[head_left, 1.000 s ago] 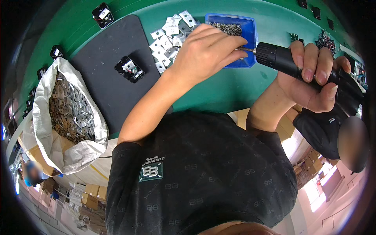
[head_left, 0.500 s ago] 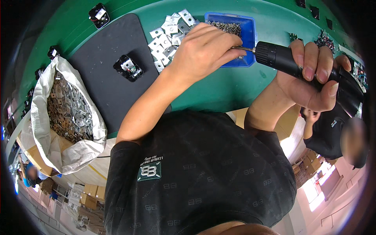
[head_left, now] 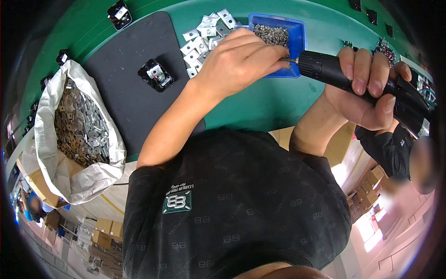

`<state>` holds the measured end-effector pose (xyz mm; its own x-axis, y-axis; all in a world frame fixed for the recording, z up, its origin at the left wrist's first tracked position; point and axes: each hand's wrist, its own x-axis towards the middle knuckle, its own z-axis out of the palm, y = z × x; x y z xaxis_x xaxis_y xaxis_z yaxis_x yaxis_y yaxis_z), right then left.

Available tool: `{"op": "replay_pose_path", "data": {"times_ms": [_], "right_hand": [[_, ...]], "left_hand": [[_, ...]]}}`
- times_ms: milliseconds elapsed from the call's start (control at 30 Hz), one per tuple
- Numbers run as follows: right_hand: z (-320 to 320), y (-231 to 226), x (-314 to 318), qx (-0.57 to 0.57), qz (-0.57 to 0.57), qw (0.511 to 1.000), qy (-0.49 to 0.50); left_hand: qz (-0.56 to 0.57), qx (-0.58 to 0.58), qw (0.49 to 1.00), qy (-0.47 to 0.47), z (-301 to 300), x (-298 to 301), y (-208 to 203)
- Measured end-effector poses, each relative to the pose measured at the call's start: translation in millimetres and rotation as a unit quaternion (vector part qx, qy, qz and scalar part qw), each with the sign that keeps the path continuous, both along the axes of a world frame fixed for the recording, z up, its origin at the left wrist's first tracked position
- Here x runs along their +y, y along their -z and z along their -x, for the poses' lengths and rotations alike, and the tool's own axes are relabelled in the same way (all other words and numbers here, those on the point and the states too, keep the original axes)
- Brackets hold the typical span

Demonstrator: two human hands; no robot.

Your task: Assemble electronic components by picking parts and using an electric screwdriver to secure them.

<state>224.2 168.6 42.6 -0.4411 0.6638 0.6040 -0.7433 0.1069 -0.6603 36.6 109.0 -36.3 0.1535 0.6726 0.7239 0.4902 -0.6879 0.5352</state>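
Note:
My right hand point(head_left: 367, 86) is wrapped round a black electric screwdriver point(head_left: 323, 67), its bit pointing left. The fingertips of my left hand point(head_left: 244, 60) are pinched together at the end of that bit; whatever they hold there is too small or hidden to make out. Just behind the pinch lies a blue tray point(head_left: 298, 35) with many small screws point(head_left: 272, 36) in it. To the left of my left hand, metal plates with holes point(head_left: 191, 50) are spread in a loose pile, partly covered by the hand. A black housing with a metal piece inside point(head_left: 156, 75) rests on the dark mat.
A dark mat point(head_left: 123, 60) covers the left part of the green table point(head_left: 246, 114). An open white sack point(head_left: 44, 149) of metal pieces stands at the left edge. More black housings point(head_left: 119, 16) sit at the far left. Another person point(head_left: 388, 149) is at the right.
The screwdriver and my right hand have shifted slightly left, bringing the driver's nose closer to my left fingertips. The whole view has also shifted a little.

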Motion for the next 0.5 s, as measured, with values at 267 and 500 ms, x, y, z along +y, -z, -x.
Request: {"op": "replay_pose_path", "data": {"times_ms": [267, 500], "right_hand": [[34.3, 2.3, -10.9, -0.010, 0.037, 0.999, 0.019], [92.7, 4.5, -28.7, -0.018, 0.023, 0.999, -0.023]], "left_hand": [[0.029, 0.049, 0.990, -0.129, 77.0, -59.5, -24.9], [0.281, 0.084, 0.923, -0.250, 123.9, -120.1, 11.6]]}}
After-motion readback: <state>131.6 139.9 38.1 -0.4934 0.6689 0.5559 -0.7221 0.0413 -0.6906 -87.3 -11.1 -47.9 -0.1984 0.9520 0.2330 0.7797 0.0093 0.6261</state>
